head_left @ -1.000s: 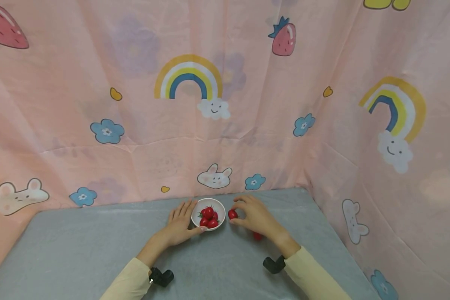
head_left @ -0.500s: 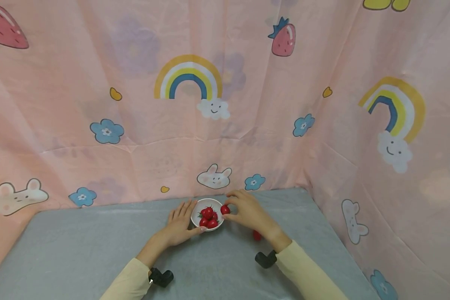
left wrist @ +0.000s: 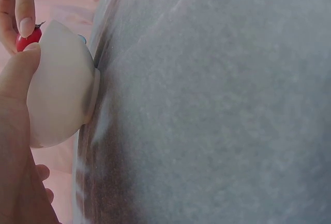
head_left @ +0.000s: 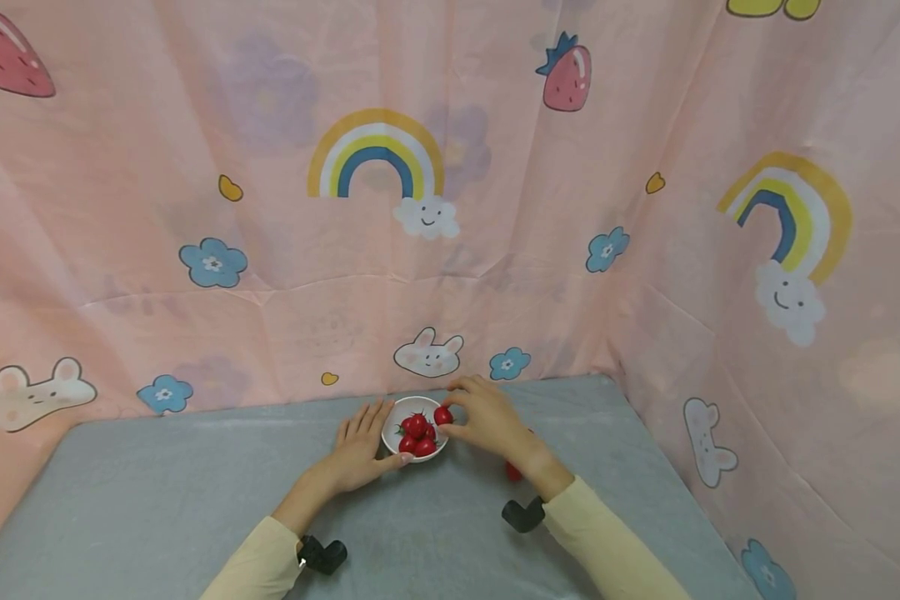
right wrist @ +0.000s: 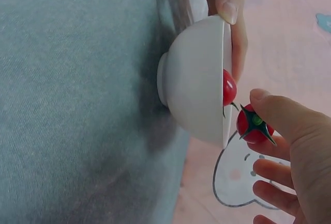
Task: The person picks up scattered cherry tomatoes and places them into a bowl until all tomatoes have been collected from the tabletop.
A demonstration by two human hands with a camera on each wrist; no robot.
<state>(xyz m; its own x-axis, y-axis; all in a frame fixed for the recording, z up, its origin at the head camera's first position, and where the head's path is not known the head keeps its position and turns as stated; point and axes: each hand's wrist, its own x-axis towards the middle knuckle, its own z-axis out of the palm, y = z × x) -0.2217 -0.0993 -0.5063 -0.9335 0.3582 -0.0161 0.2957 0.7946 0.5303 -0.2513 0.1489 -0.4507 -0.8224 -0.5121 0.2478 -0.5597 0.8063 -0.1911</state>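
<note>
One cherry tomato (right wrist: 253, 124) is pinched between the thumb and fingers of the right hand (head_left: 491, 421), just above the right rim of a white footed bowl (right wrist: 194, 76). Several more red tomatoes (head_left: 417, 427) lie inside it. The left hand (head_left: 356, 457) rests against the bowl, fingers straight, its thumb apart from them and touching the near rim. Another tomato (head_left: 513, 472) sits on the grey cloth (head_left: 420, 533), partly hidden by the right forearm.

Gray cloth-covered table (head_left: 420, 542), white bowl (head_left: 412, 405) upright near the far edge, red cherry tomatoes (head_left: 513, 472) to its right, partly hidden.
</note>
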